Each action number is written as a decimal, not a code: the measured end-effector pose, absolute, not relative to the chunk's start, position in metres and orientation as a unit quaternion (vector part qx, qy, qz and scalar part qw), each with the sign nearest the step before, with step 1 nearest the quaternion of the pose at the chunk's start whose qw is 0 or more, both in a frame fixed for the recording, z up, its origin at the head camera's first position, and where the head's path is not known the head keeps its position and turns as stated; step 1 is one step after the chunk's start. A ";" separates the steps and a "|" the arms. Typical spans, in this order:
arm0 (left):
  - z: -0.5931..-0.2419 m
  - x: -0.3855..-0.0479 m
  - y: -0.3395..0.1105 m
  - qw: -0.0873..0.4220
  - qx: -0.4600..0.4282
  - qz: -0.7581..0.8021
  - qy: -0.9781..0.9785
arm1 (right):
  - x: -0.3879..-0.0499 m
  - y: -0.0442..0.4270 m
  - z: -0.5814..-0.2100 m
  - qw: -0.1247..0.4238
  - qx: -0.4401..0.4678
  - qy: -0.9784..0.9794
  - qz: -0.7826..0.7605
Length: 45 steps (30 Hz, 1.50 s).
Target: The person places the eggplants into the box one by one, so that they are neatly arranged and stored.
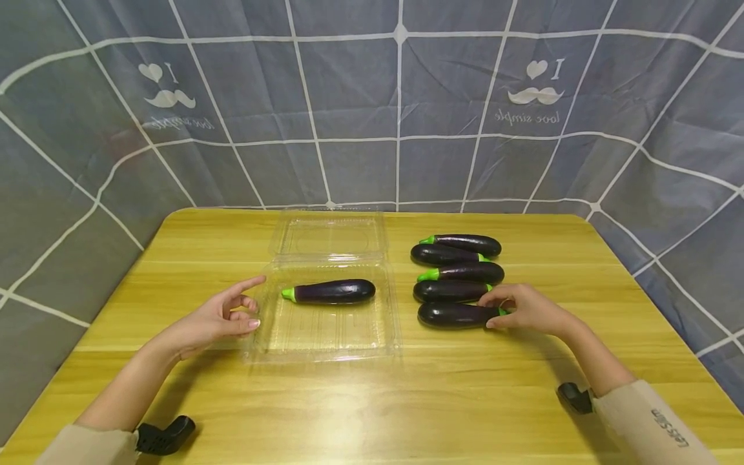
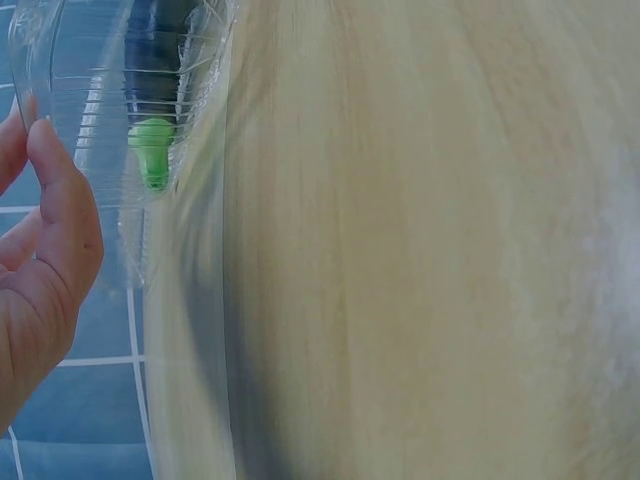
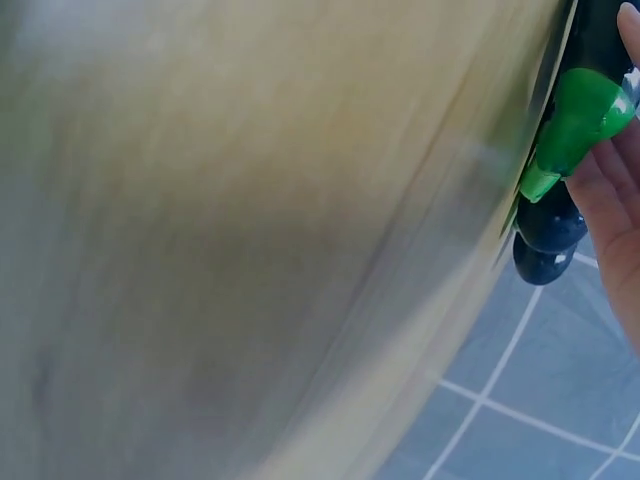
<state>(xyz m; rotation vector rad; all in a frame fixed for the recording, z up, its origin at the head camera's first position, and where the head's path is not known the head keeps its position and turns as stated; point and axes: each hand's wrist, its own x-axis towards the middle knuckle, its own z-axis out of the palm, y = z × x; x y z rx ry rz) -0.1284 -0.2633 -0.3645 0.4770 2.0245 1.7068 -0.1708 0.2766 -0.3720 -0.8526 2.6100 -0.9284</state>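
A clear plastic clamshell box (image 1: 325, 339) lies open on the table, with one dark purple eggplant (image 1: 334, 292) lying across its base, green stem to the left. My left hand (image 1: 217, 316) is at the box's left edge, fingers loosely bent and holding nothing; whether a fingertip touches the rim I cannot tell. In the left wrist view, the box's wall (image 2: 90, 130) shows beside the fingers. To the right, my right hand (image 1: 526, 309) pinches the nearest eggplant (image 1: 453, 315) of a column at its stem end. Its green stem (image 3: 580, 115) appears by the fingers in the right wrist view.
Beyond the pinched eggplant, several more eggplants (image 1: 459, 272) lie close together in a column with stems pointing alternate ways. The box's lid (image 1: 328, 236) lies flat behind its base. A grey curtain (image 1: 360, 97) with white lines surrounds the wooden table (image 1: 360, 413).
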 end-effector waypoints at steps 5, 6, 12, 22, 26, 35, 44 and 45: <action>-0.365 -0.128 -0.264 0.226 0.172 0.618 0.733 | -0.169 0.275 -0.373 0.114 -0.304 0.891 -0.318; -0.366 -0.128 -0.264 0.226 0.172 0.618 0.733 | -0.169 0.274 -0.373 0.110 -0.307 0.891 -0.316; -0.366 -0.129 -0.265 0.228 0.174 0.623 0.728 | -0.169 0.269 -0.366 0.097 -0.324 0.888 -0.312; -0.366 -0.128 -0.266 0.228 0.171 0.624 0.727 | -0.171 0.260 -0.348 0.085 -0.343 0.878 -0.323; -0.365 -0.129 -0.265 0.226 0.171 0.622 0.730 | -0.175 0.254 -0.337 0.089 -0.343 0.878 -0.322; -0.363 -0.128 -0.264 0.229 0.170 0.614 0.736 | -0.179 0.241 -0.325 0.105 -0.340 0.875 -0.329; -0.362 -0.129 -0.264 0.231 0.169 0.612 0.737 | -0.182 0.227 -0.323 0.091 -0.363 0.872 -0.314; -0.362 -0.129 -0.264 0.231 0.170 0.611 0.738 | -0.182 0.226 -0.323 0.090 -0.364 0.872 -0.315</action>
